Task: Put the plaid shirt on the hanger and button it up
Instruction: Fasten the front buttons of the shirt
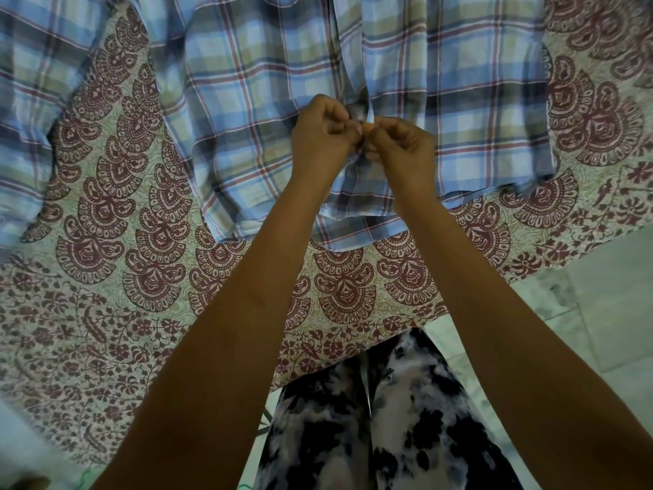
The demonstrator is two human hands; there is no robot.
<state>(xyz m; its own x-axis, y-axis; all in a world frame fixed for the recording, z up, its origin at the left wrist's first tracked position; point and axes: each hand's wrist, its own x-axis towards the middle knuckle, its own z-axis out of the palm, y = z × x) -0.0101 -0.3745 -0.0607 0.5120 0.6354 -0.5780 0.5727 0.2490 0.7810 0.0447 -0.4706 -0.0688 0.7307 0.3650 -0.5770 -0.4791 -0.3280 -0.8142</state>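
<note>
The plaid shirt (247, 100) is spread front-up on a printed bedspread (123, 277), its hem (353, 238) turned toward the person and its collar end cut off by the top of the view, so no hanger can be seen. The front placket (348, 47) runs straight away from the person, and this long axis is what the next move depends on. The left hand (323, 130) and the right hand (403, 146) are brought together, knuckles nearly touching, on that line, low on the shirt just above the hem. Each is curled, and an edge of the shirt is pinched between thumb and fingertips. Neither hand is nearer than the other. The button and hole are hidden by the fingers. It is judged that one of the lowest buttons is being fastened.
</note>
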